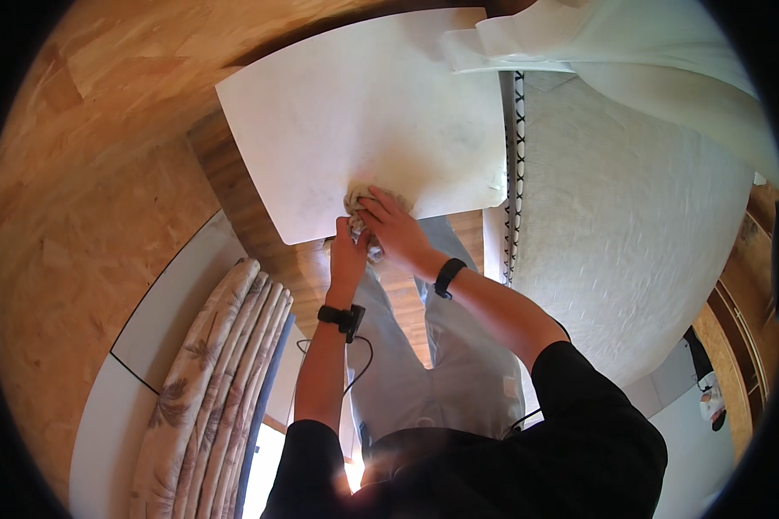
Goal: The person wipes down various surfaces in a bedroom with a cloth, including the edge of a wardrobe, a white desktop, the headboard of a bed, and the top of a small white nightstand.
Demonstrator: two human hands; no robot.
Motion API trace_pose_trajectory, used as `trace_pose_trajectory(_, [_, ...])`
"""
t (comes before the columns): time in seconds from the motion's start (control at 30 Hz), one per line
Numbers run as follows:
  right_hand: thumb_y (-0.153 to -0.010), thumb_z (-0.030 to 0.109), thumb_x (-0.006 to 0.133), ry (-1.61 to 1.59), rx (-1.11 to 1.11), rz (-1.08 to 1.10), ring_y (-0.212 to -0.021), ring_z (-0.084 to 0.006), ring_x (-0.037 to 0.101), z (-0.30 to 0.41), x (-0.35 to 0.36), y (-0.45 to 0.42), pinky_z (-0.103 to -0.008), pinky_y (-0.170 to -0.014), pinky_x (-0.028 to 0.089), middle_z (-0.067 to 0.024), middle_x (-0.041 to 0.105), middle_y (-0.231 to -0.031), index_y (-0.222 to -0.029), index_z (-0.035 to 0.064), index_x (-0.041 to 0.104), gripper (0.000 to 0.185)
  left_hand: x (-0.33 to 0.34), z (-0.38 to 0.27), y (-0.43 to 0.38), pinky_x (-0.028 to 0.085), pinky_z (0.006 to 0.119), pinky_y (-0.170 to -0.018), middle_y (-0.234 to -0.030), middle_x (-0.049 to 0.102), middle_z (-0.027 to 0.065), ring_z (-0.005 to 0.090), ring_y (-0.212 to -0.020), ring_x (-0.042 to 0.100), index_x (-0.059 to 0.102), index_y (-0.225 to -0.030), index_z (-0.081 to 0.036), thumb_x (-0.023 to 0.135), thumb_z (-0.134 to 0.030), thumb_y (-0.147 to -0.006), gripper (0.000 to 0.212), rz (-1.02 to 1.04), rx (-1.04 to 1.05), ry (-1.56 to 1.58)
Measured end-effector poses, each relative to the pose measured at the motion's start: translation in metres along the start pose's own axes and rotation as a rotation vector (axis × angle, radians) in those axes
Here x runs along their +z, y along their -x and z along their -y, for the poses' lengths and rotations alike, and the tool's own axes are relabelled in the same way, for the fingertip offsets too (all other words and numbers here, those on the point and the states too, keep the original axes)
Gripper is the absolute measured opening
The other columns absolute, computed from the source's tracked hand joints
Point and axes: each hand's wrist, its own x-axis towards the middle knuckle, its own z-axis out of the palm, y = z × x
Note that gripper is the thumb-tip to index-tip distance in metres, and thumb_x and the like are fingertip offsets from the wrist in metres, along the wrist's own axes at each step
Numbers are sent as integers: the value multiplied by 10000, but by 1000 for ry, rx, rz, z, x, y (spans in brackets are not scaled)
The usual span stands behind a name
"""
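Note:
A bunched beige cloth (356,200) lies over the near edge of a white tabletop (337,123), with part of it hanging below. My left hand (348,254) pinches the cloth's lower part between thumb and fingers, just off the edge. From the right, my right hand (397,235) rests on the upper part, its fingers curled over the folds and partly hiding it. Both wrists wear black bands, and the left one (343,318) carries a small device. Faint grey smudges mark the white surface.
Several palm-print cushions (201,376) stand stacked at the lower left, beside white panels (136,331). To the right is a large pale fabric-covered mattress (610,220) with a black-laced edge (518,162). White drapery (630,39) overhangs the far right corner. An OSB wall (84,207) rises at left.

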Motion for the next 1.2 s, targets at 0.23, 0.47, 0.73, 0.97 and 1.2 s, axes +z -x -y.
trace_pose_trajectory(0.23, [-682, 16, 543, 52, -68, 56, -1246, -276, 300, -31, -42, -17, -351, -970, 361, -97, 431, -1238, -1115, 35, 512, 434, 21, -34, -26, 426, 469, -683, -910, 579, 233, 425, -862, 534, 373, -1028, -48, 567, -149, -799, 317, -146, 56, -104])
trace_pose_trajectory(0.47, [-734, 58, 507, 304, 115, -317, -1236, -363, 282, -85, -90, -72, -403, -1011, 286, -177, 376, -1284, -1192, 4, 422, 469, 34, -133, -105, 439, 410, -734, -967, 559, 157, 337, -911, 530, 461, -1084, -71, 568, -163, -781, 334, -322, 448, -12])
trace_pose_trajectory(0.73, [-792, 171, 505, 431, 234, -300, -1235, -445, 221, -102, -72, -22, -484, -1023, 211, -239, 297, -1316, -1264, -37, 308, 552, 60, -133, -84, 444, 393, -752, -939, 545, 130, 312, -902, 530, 523, -1063, -90, 591, -124, -741, 331, -146, 459, -22])
trace_pose_trajectory(0.97, [-732, 266, 554, 313, 330, -13, -1255, -479, 93, -32, -14, 21, -560, -1017, 115, -286, 202, -1314, -1266, -84, 267, 701, 46, -45, -26, 447, 392, -744, -953, 529, 109, 295, -913, 526, 508, -1083, -120, 607, -135, -732, 364, -77, 335, -105])
trace_pose_trajectory(1.2, [-749, 282, 523, 319, 231, -121, -1252, -483, 99, 8, 38, -47, -567, -1008, 108, -264, 234, -1304, -1266, -44, 305, 649, -26, -8, -49, 439, 377, -756, -957, 526, 105, 289, -919, 509, 510, -1081, -118, 587, -116, -740, 350, -215, 241, -140])
